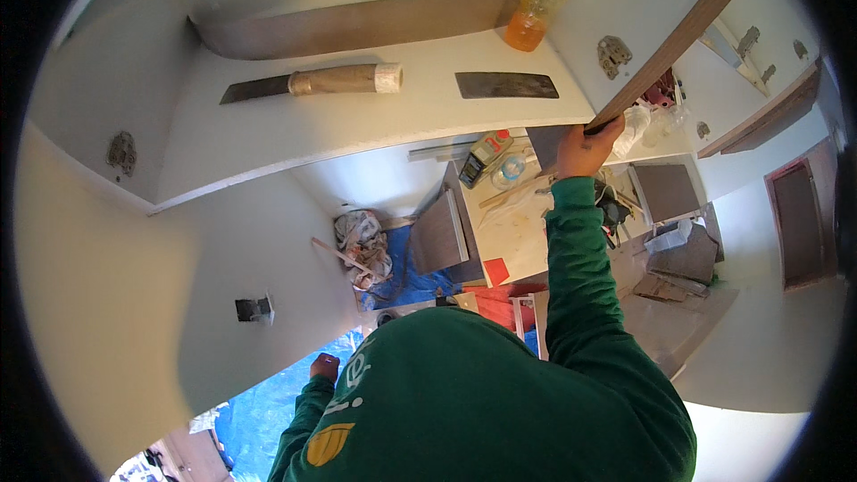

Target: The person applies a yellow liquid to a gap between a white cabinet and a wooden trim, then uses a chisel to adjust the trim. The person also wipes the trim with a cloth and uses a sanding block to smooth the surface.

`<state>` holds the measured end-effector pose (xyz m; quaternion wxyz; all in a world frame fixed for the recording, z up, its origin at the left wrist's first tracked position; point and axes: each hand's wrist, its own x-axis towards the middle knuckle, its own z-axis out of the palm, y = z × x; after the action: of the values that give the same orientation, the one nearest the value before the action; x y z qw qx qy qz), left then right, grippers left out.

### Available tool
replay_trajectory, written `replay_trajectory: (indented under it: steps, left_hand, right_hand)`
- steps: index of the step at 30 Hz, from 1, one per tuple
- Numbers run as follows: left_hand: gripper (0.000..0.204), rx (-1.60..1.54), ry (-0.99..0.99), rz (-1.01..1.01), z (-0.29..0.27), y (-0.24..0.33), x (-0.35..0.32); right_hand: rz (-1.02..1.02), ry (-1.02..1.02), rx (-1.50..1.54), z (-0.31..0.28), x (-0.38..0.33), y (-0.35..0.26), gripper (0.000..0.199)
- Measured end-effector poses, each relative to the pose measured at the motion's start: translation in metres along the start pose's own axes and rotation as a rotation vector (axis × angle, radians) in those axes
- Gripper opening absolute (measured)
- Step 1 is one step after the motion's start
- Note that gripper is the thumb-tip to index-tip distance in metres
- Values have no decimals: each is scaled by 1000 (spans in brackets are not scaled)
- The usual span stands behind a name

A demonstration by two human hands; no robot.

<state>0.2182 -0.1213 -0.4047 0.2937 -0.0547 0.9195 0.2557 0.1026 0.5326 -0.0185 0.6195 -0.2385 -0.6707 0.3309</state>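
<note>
My right hand (585, 147) is raised and grips the lower corner of an open brown cabinet door (683, 36). My left hand (324, 366) hangs low beside my green hoodie with the fingers curled, and I see nothing in it. On the white cabinet shelf (357, 129) in front of me lie a broad blade with a taped handle (312, 82) and a flat dark metal blade (506, 85). A plastic bottle of orange liquid (540, 0) stands at the shelf's right end, close to the door.
A metal hinge plate (614, 54) sits on the cabinet's right wall, another hinge plate (122, 152) on the left wall. Below are a cluttered worktop (518, 223), grey panels (437, 232), a bundle of rags (361, 241) and a blue tarp (259, 411) on the floor.
</note>
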Motion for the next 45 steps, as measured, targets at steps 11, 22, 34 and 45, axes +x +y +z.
replay_trajectory:
  steps: [11, 22, 34, 45]
  left_hand:
    - [34, 24, -112, 151, -2, -57, 62]
    - [21, -137, -170, 352, -51, 38, 41]
    - [27, -663, -273, 431, -98, 133, -22]
    - [34, -677, -21, 1121, -292, 338, -142]
  right_hand:
    - [-94, -159, -162, -55, -17, -79, 25]
    - [-909, -935, -127, 100, -50, -247, 28]
    - [-908, -1145, -349, 168, -70, -250, 29]
    - [712, -1246, 724, 3, -60, -263, 41]
